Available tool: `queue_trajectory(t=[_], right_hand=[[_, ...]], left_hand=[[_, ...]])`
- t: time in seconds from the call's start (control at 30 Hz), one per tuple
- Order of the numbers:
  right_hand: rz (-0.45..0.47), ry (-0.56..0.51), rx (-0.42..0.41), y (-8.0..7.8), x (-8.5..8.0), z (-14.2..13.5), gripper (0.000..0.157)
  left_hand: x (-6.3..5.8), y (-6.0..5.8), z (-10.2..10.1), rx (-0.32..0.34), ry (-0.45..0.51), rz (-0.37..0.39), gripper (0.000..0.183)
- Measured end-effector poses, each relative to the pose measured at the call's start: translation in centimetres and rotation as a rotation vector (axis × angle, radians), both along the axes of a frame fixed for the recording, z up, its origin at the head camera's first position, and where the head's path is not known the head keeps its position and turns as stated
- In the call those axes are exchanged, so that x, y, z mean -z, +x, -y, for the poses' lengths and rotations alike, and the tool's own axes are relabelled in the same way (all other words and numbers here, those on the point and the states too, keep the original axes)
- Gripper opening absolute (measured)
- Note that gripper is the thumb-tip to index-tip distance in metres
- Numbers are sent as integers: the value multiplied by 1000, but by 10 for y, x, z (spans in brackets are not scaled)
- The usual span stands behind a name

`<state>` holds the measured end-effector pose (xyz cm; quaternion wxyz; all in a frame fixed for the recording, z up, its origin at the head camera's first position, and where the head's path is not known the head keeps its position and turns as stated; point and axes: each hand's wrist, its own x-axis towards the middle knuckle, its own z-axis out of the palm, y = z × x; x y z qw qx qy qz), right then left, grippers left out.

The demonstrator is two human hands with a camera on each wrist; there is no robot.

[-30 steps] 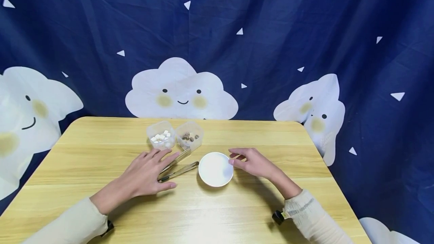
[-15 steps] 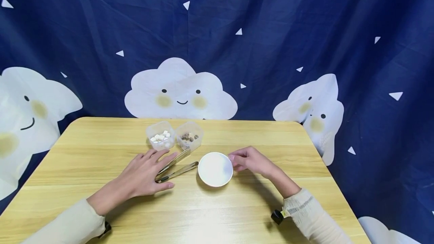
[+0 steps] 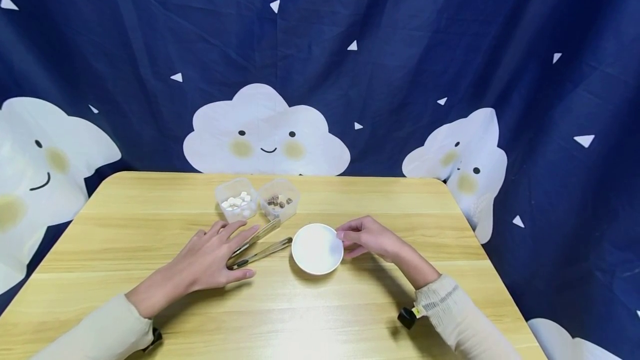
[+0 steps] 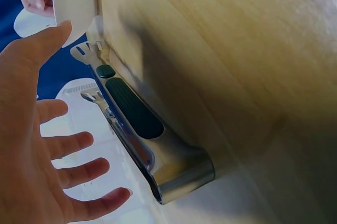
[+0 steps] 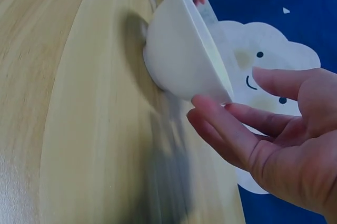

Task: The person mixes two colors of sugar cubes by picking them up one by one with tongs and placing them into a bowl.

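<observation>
A white bowl point(image 3: 317, 249) stands upright on the table. My right hand point(image 3: 369, 238) is at its right side; in the right wrist view two fingertips point(image 5: 202, 103) meet the bowl's outer wall below the rim, while the thumb point(image 5: 274, 81) stays apart above the rim. Metal tongs point(image 4: 174, 169) with dark green grips lie with their arms spread, tips toward the bowl. My left hand point(image 3: 210, 257) is over their bent end with its fingers spread, gripping nothing, and hides part of them in the head view.
Behind the left hand stand two clear plastic containers, one point(image 3: 223, 190) with several white cubes point(image 3: 237, 201), the other point(image 3: 292, 190) with several brown cubes point(image 3: 277, 202). The wooden table point(image 3: 380, 199) ends at a dark blue curtain point(image 3: 390, 15).
My right hand's fingers have closed in slightly on the bowl's right edge. The left hand has shifted a little to the left over the tongs. The bowl and containers stay in place.
</observation>
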<state>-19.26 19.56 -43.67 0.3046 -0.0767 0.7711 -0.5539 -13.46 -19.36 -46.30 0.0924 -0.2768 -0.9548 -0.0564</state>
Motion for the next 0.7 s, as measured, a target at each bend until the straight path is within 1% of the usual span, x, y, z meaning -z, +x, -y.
queue_trajectory(t=[0.23, 0.47, 0.7], right_hand=[[78, -35, 27, -2, 1, 3, 44], [107, -59, 34, -4, 3, 5, 42], [127, -77, 29, -6, 7, 6, 44]], left_hand=[[-1, 0, 1, -14, 4, 25, 90], [-1, 1, 1, -22, 6, 46, 89], [0, 4, 4, -29, -1, 67, 87]])
